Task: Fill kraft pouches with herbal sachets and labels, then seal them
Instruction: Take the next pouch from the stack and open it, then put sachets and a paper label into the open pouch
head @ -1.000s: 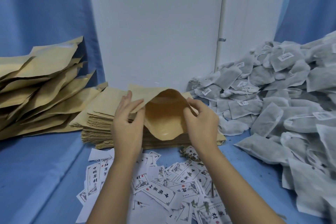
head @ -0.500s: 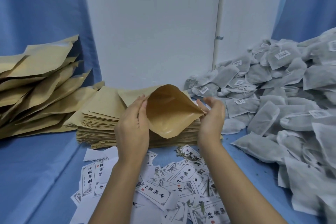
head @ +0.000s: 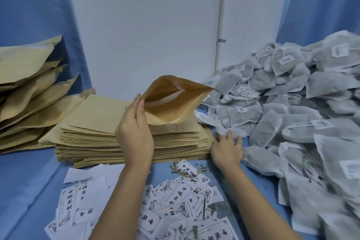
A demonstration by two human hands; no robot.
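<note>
My left hand (head: 135,132) grips the near-left edge of a kraft pouch (head: 171,101) and holds it up over the pouch stack, its mouth gaping toward the right. My right hand (head: 227,147) is low at the foot of the sachet heap, its fingers on a grey herbal sachet (head: 229,132); motion blur hides whether they close on it. Printed paper labels (head: 171,200) lie scattered on the blue cloth between my forearms.
A flat stack of kraft pouches (head: 101,134) sits in the middle. Bulkier kraft pouches (head: 29,87) pile up at the left. A big heap of grey sachets (head: 302,113) fills the right side. Dried herb crumbs (head: 200,167) lie by the labels. A white wall stands behind.
My right hand let go of the pouch's right edge and dropped down to the sachets. My left hand alone now holds the pouch, raised higher with its mouth wide.
</note>
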